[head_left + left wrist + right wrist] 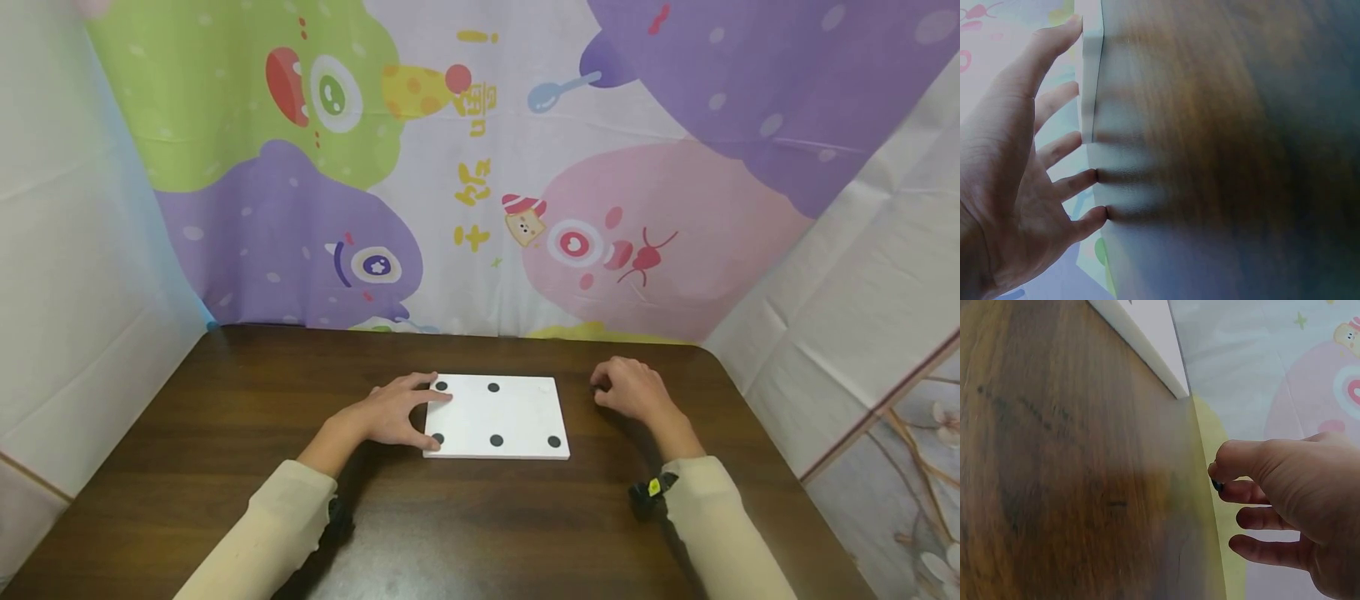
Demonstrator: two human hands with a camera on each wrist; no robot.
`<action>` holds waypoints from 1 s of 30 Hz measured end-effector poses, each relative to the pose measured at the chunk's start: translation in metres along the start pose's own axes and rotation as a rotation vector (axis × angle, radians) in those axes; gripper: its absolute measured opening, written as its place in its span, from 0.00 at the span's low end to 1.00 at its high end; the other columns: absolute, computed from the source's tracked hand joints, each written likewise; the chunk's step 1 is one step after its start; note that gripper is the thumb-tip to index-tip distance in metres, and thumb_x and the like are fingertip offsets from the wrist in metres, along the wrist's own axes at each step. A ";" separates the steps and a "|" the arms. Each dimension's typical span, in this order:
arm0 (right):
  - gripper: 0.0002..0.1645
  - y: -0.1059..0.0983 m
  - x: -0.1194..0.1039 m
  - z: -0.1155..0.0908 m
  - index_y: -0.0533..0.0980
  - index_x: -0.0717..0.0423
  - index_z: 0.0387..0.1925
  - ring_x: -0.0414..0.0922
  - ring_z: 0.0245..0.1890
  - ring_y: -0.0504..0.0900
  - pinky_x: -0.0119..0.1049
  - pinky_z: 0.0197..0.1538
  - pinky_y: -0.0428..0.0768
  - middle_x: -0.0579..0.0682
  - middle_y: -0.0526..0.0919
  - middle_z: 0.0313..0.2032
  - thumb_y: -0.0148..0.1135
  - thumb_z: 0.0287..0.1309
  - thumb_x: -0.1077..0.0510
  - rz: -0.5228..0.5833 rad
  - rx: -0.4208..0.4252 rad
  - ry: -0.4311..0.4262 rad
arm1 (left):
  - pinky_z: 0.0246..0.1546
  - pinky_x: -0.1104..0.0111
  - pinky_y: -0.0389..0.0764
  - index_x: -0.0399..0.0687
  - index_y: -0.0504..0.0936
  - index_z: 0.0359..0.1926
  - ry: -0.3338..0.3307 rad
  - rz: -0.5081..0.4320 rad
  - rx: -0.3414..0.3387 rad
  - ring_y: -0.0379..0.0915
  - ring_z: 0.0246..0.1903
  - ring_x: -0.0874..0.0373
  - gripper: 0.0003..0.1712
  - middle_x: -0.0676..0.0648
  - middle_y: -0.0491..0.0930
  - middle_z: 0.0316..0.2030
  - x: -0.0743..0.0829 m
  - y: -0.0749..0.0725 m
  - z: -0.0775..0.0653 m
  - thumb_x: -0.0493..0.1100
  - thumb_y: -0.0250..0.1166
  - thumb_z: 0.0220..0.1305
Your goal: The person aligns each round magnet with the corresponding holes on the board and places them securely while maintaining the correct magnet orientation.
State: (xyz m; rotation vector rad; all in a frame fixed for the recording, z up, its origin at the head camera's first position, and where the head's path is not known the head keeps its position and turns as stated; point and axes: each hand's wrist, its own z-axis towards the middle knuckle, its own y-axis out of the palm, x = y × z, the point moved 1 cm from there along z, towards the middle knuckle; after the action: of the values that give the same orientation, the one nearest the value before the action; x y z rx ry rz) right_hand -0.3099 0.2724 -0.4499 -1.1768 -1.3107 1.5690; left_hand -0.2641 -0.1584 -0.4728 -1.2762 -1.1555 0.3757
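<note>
A white rectangular board (525, 414) lies flat on the table, with several round black discs (497, 440) along its long edges. Its upper right corner shows only a faint pale round mark. Spread over the board's left end, my left hand (392, 412) rests with fingers extended, thumb at the near corner and a fingertip by the far one. The left wrist view shows the board's edge (1090, 75) beside those fingertips. To the right of the board, my right hand (633, 390) pinches a small black disc (1217, 485) between thumb and index finger, its other fingers loosely bent.
The dark brown wooden table (465, 517) ends at the back against a cartoon-printed curtain (480, 292). Pale panels (97, 333) stand at the left and right sides. A dark wrist device (648, 493) with a yellow tag sits at my right sleeve.
</note>
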 end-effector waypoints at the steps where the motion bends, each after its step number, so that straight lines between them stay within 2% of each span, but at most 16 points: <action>1: 0.11 0.000 -0.001 0.001 0.92 0.52 0.46 0.57 0.48 0.91 0.61 0.52 0.88 0.54 0.92 0.47 0.77 0.63 0.56 -0.001 0.003 -0.005 | 0.74 0.12 0.56 0.57 0.75 0.83 -0.001 -0.003 0.000 0.55 0.87 0.26 0.51 0.36 0.59 0.89 0.000 0.000 0.001 0.65 0.80 0.62; 14: 0.09 0.004 -0.014 0.006 0.92 0.51 0.43 0.50 0.41 0.87 0.56 0.46 0.86 0.51 0.90 0.41 0.77 0.62 0.56 0.010 0.008 -0.048 | 0.74 0.12 0.56 0.56 0.75 0.83 0.007 -0.008 0.000 0.55 0.87 0.26 0.52 0.36 0.59 0.89 0.000 0.001 0.002 0.65 0.80 0.62; 30: 0.10 0.002 -0.036 0.014 0.92 0.50 0.47 0.49 0.44 0.87 0.55 0.49 0.88 0.50 0.91 0.43 0.76 0.65 0.55 0.016 0.002 -0.060 | 0.75 0.13 0.55 0.57 0.75 0.83 -0.009 -0.009 -0.006 0.55 0.87 0.27 0.52 0.36 0.58 0.89 0.000 -0.001 0.001 0.66 0.79 0.63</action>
State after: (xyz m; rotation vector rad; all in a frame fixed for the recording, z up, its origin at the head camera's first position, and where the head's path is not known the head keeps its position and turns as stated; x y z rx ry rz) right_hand -0.3128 0.2344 -0.4452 -1.1498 -1.3403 1.6280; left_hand -0.2656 -0.1580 -0.4715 -1.2752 -1.1707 0.3714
